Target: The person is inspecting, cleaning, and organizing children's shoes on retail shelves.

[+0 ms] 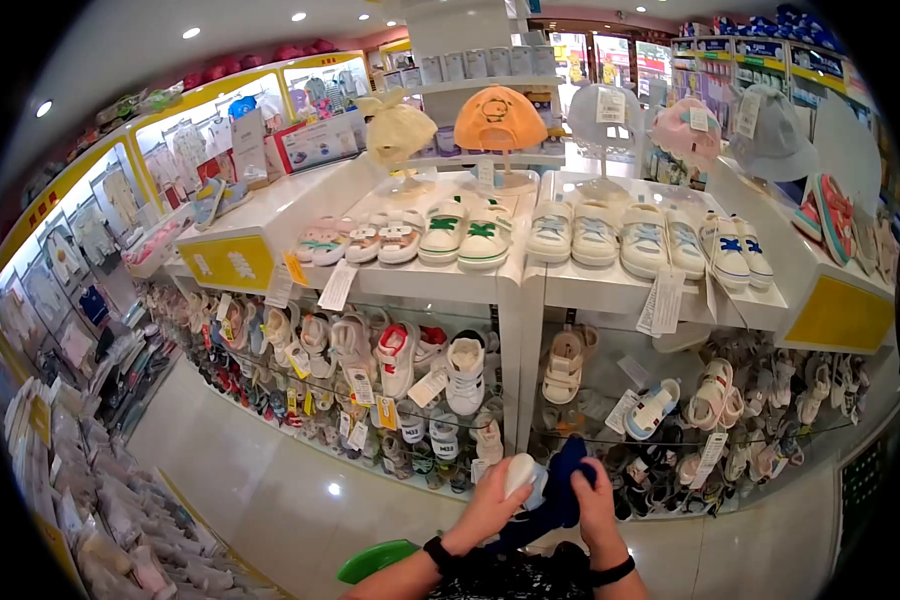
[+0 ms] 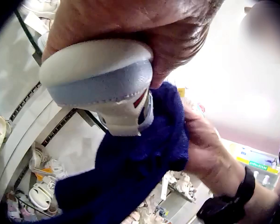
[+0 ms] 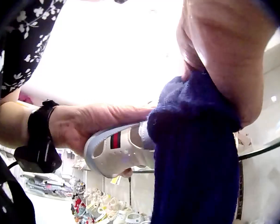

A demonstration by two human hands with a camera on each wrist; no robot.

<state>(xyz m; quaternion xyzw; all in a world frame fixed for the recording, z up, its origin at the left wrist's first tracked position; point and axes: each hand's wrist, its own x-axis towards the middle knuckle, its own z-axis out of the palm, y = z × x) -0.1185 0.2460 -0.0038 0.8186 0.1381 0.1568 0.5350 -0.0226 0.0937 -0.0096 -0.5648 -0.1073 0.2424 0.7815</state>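
Note:
My left hand [image 1: 482, 512] grips a small child's shoe [image 1: 519, 474] low in front of the display stand. White with a pale blue band, the shoe [image 2: 100, 86] has its sole turned toward the hand in the left wrist view. Its side shows cut-outs and a red-and-dark stripe in the right wrist view. My right hand [image 1: 598, 506] holds a bunched dark blue cloth [image 3: 196, 154] against the shoe's opening. Part of the shoe is hidden behind this cloth, whose long end hangs down below the hands.
A white display stand [image 1: 410, 275] with rows of small shoes stands ahead, and glass shelves below it hold more shoes with tags. Caps, including an orange cap [image 1: 500, 118], sit on top. A green object [image 1: 375, 560] lies low by the left forearm. Packaged clothes [image 1: 100, 520] are stacked at left.

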